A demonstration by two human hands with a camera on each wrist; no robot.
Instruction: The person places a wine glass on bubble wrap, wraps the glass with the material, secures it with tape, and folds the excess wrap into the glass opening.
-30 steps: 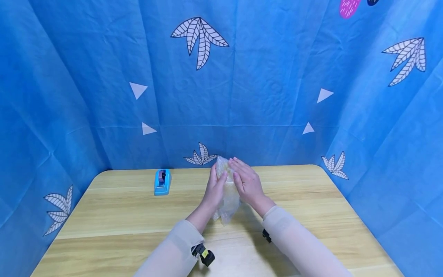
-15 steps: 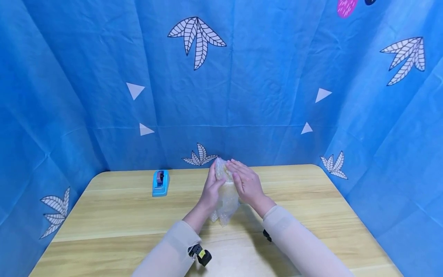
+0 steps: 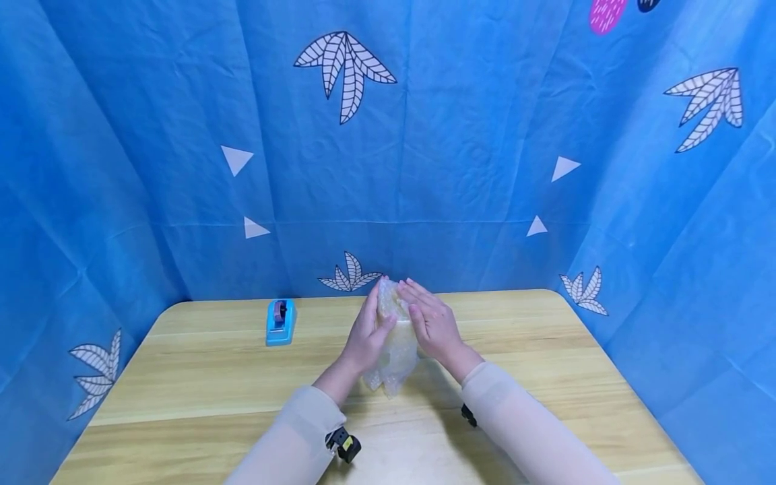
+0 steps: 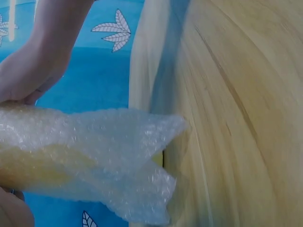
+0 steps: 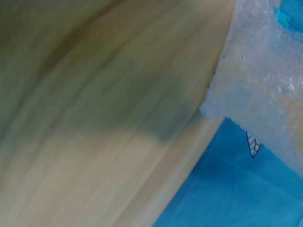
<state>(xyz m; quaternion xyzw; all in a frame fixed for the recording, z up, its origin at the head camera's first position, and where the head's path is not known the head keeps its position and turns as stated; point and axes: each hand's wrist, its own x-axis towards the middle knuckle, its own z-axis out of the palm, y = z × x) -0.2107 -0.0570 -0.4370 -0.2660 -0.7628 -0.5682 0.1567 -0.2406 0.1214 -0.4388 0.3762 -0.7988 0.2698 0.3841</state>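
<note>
A bundle of clear bubble wrap (image 3: 399, 357) stands upright between my two hands at the far middle of the table. Something yellowish shows dimly through the wrap (image 4: 85, 156) in the left wrist view; its kind is hidden. My left hand (image 3: 364, 340) grips the bundle's left side, thumb on the near face. On the upper right side lies my right hand (image 3: 438, 327), its fingers straight and pressing the film. Loose wrap ends flare at the bottom, just over the wood. The right wrist view catches only the wrap (image 5: 265, 90), no fingers.
A blue tape dispenser (image 3: 281, 323) with a roll on it stands at the back left of the wooden table (image 3: 200, 384). Behind the table's far edge hangs a blue patterned curtain (image 3: 461, 155), which also covers both sides.
My left hand and forearm have shifted slightly left and its thumb has moved on the wrap. The right hand stays almost still on the bundle. The dispenser has not moved on the table.
</note>
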